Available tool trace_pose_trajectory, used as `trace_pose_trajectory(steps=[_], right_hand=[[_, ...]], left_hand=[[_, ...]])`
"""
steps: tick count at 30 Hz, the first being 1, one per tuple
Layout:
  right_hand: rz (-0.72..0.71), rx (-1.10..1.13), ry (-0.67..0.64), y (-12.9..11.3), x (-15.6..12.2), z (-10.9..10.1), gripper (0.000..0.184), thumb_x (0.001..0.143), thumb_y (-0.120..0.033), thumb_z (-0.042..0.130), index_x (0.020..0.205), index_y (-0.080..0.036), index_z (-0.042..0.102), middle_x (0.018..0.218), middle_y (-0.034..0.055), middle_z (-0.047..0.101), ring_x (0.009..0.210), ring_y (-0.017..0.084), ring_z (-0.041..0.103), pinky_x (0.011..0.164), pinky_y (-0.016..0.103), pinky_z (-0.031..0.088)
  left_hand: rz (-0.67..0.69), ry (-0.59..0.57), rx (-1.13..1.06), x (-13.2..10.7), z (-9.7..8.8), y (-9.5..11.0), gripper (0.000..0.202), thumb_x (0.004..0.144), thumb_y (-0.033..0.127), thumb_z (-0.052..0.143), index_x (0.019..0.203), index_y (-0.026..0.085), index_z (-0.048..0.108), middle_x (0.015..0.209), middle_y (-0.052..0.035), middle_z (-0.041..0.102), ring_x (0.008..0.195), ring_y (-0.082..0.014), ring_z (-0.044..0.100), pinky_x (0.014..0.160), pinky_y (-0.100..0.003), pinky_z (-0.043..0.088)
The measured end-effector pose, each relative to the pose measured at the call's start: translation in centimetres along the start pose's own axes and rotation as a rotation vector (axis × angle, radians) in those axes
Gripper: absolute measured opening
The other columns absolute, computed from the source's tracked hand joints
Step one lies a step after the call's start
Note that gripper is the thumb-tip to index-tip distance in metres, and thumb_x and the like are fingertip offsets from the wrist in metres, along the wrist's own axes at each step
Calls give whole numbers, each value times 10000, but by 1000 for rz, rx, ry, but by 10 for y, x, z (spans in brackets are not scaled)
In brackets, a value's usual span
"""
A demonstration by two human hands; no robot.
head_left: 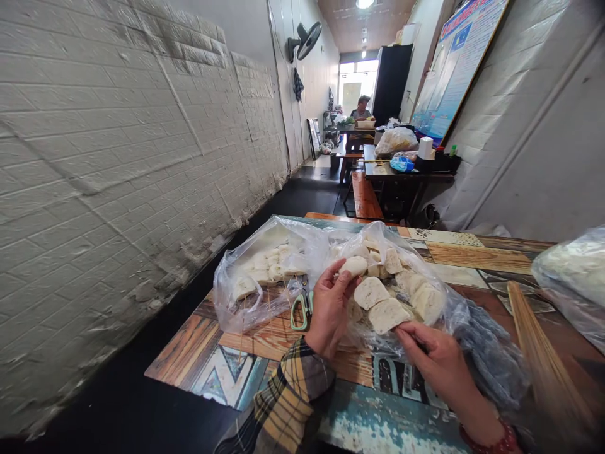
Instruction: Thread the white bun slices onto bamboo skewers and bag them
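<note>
My left hand (331, 306) is closed, with thumb and fingers pinching a thick, pale, bread-like slice (353, 265). My right hand (437, 359) is closed at the lower edge of two overlapping speckled slices (388, 315); whether a skewer runs through them is hidden. Both hands are over an opened clear plastic bag (428, 268) full of similar loose slices. Left of it, another clear bag (224, 284) contains more pale slices, with thin sticks poking out toward me. Scissors with light green handles (299, 313) lie between that bag and my left hand.
A bundle of thin bamboo skewers (534, 340) lies on the patterned table (350, 416) at the right. Beyond it sits a filled plastic bag (574, 268). A bench (365, 195) and more tables stand ahead, where a person (362, 110) sits. A white brick-patterned wall (118, 157) runs along the left.
</note>
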State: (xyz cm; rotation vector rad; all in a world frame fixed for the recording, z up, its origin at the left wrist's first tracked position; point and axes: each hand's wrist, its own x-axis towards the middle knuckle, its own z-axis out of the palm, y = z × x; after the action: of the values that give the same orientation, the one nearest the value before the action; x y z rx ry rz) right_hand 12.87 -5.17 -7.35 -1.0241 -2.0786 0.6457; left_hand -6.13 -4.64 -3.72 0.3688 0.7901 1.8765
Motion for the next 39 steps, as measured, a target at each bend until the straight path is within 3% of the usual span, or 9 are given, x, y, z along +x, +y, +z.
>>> trace_pose_trajectory(steps=[13,25,30,34,39], right_hand=[[7,-50,16,3,-3,8,358,933,-388,455,743,-208,699,677,34,735,621,186,696,579,262,510],[-27,-90,92,0,-2,10,374,939,-390,473,706,-200,696,623,8,709,555,169,677,540,235,484],[-46,-92,133,1,-3,12,378,929,-411,482,699,-204,701,592,-2,693,523,166,661,521,233,487],[-51,-103,158,5,-4,12,395,923,-447,482,701,-215,711,614,8,710,527,176,665,527,245,508],[-53,-149,89,5,-5,10,351,912,-430,504,736,-232,736,691,33,756,603,212,716,566,270,555]], left_hand=[[67,-24,120,-2,-2,-4,446,641,274,835,1046,149,697,963,-79,752,852,-175,695,841,-306,521],[114,-9,307,-5,-5,-12,378,688,296,777,1037,159,727,849,-52,738,744,-131,625,697,-236,464],[79,-46,263,-3,-6,-10,414,656,327,814,1021,152,726,909,-68,730,801,-152,634,721,-247,476],[14,-45,124,-2,-6,-1,632,657,409,828,1218,195,630,989,-66,717,834,-156,662,747,-256,503],[-86,-87,19,-1,-8,4,656,673,472,810,1223,176,608,1078,-113,712,871,-186,688,730,-261,516]])
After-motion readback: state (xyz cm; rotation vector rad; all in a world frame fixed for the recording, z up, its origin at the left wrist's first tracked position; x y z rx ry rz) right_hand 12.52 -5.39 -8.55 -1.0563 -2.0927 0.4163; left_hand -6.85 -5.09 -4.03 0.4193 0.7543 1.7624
